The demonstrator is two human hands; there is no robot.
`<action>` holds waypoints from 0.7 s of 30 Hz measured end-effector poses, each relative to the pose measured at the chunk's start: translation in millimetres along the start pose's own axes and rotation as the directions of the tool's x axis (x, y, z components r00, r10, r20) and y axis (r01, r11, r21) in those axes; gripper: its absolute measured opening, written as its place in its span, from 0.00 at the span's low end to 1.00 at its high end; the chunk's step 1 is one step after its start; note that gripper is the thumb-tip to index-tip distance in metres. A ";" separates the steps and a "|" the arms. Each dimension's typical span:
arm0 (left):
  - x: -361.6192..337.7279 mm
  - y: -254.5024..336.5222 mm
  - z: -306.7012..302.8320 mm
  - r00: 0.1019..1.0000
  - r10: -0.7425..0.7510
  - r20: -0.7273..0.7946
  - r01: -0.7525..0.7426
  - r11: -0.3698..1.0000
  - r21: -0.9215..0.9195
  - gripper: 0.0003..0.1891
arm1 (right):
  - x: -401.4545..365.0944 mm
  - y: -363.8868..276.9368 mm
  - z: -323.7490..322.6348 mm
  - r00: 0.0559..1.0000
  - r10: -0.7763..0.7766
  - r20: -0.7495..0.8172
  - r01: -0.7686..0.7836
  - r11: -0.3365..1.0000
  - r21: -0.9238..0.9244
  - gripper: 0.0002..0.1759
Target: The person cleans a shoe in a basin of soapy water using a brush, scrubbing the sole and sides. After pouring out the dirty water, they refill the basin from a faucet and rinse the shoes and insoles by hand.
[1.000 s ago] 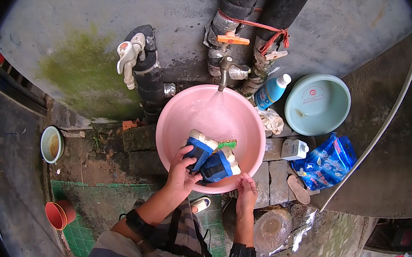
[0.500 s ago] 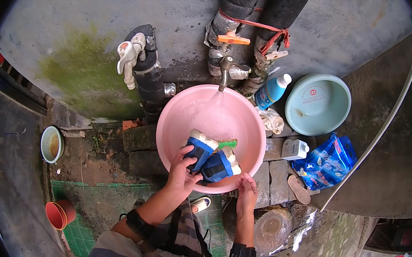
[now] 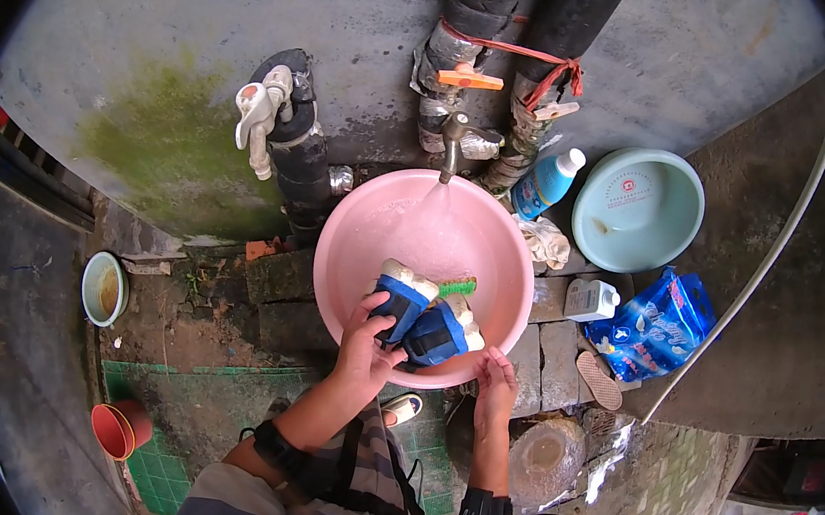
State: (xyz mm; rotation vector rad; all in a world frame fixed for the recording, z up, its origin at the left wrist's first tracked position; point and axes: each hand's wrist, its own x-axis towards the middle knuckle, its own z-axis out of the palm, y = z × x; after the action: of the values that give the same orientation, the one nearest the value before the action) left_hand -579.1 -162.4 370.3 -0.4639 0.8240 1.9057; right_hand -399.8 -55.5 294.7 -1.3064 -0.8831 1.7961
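Note:
My left hand (image 3: pixel 364 338) grips a pair of blue and dark shoes with whitish ends, a left shoe (image 3: pixel 405 292) and a right shoe (image 3: pixel 437 336), over the near part of a pink basin (image 3: pixel 329 259). Its fingers lie on the left shoe; the other shoe leans against it. My right hand (image 3: pixel 495 387) is at the basin's near right rim, fingers curled together; anything between them is hidden. A green scrub brush (image 3: pixel 458 285) shows behind the shoes. Water sprays from the metal tap (image 3: pixel 452 146) into the basin.
Right of the basin stand a blue bottle (image 3: pixel 548 183), a pale blue basin (image 3: pixel 683 185), a white bottle (image 3: pixel 590 300) and a blue detergent bag (image 3: pixel 654 328). A brown insole (image 3: pixel 599 381) lies nearby. Red pots (image 3: pixel 121 430) and a small bowl (image 3: pixel 105 290) are left.

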 end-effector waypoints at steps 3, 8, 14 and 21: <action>1.4 -1.0 -2.0 1.000 -0.004 0.006 0.004 1.000 -0.010 0.20 | -0.3 0.0 0.2 1.000 -0.005 0.004 0.005 1.000 -0.006 0.11; 1.3 -0.5 -1.7 1.000 -0.003 0.006 0.003 1.000 -0.009 0.20 | -1.3 -1.0 1.7 1.000 -0.014 0.009 0.014 1.000 -0.022 0.11; -0.2 0.8 0.2 1.000 -0.005 0.001 0.005 1.000 -0.004 0.20 | -3.3 -3.5 5.0 1.000 -0.009 0.015 0.009 0.999 -0.043 0.11; 0.1 1.4 0.4 1.000 -0.003 0.000 0.003 1.000 0.007 0.20 | -3.3 -3.4 8.6 1.000 -0.004 0.016 0.004 0.999 -0.032 0.11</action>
State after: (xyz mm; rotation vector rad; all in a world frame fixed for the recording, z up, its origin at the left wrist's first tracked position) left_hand -580.4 -162.5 371.1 -0.4601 0.8297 1.8996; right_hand -406.9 -57.6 301.3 -1.3113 -0.9267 1.7985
